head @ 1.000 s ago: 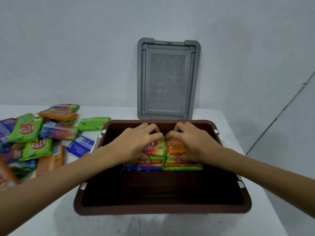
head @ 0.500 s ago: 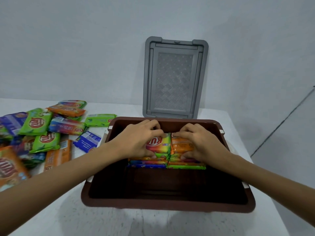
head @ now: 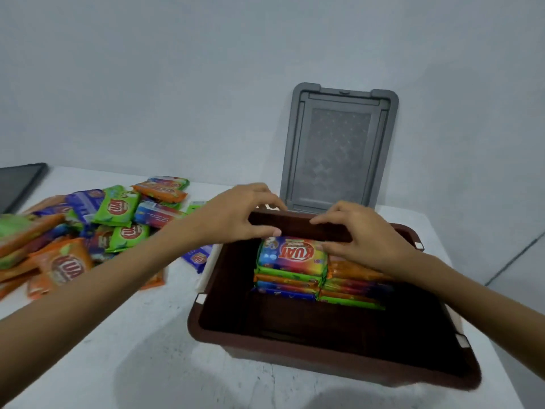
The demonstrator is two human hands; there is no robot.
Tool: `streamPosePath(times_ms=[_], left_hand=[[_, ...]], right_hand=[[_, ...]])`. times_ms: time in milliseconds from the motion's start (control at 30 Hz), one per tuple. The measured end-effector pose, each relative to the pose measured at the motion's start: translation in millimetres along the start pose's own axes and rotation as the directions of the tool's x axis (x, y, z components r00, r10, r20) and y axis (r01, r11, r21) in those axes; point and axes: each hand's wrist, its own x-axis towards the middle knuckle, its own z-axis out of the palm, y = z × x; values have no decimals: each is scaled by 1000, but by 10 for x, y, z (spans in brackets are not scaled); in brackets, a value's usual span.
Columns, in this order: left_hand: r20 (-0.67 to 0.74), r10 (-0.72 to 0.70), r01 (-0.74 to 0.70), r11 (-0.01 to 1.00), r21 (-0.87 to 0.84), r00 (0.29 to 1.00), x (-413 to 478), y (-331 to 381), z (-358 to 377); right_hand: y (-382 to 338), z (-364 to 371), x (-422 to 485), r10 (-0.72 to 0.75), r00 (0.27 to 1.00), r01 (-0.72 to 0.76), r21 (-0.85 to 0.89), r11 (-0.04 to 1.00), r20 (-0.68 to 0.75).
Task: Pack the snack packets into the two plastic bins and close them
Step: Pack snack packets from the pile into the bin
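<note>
A head-height view is looking down at a white table point(head: 118, 343) set against a pale wall point(head: 177, 84). A brown plastic bin point(head: 324, 360) is sitting open on the table, right of centre. Its grey lid point(head: 339, 149) is standing upright just behind it, leaning on the wall. Inside the bin, 2 stacks of snack packets are lying flat, side by side and touching, occupying the far half. The left stack point(head: 286, 286) is showing about 4 layers, and its rainbow-coloured top packet point(head: 292, 255) is carrying the word KUAT, upside down to the viewer. The right stack point(head: 351, 290) is showing orange, purple and green layers. The left hand point(head: 236, 214) is hovering over the bin's far left corner, fingers loosely curved and spread, holding nothing. Its thumb tip is sitting just above the far edge of the top packet, and whether it is touching cannot be told. The right hand point(head: 362, 234) is reaching across the right stack, fingers fairly straight and pointing left, gripping nothing. Its thumb tip is lying at the right edge of the top packet, and its palm is covering the right stack's top. Loose snack packets point(head: 118, 219) in green, orange and blue are lying in a heap on the table left of the bin. A dark flat panel point(head: 17, 184) is showing at the far left edge.
</note>
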Motion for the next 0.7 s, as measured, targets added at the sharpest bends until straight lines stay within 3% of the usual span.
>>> streamPosePath(times_ms=[167,300,433,533,633,700], left_hand=[[-227,-236,228,972,-61,945,-413,-433,-382],[-255,-485,498,867,-13,836,-920,-859,-552],[-120,-779,788,603,123,615,-1460,-1315,-424],[-77,-879,879,458,134,471,-1775,-1528,-156],[-175,-848,862,470,188,500,-1959,-1603,102],[-236,-814,847,508,156,531,-2012,-1613,221]], right_hand=[[-505,-4,612,-163,983,168,55,984,-86],[-1043,235,1166,-306,952,307,79,948,-30],[-1569,668,1616,-408,898,411,23,912,166],[-1888,1053,1865,-442,812,478,1,878,382],[-2110,1385,1993,-366,695,526,-89,846,619],[-2167,1533,2030,-296,659,559,-186,808,692]])
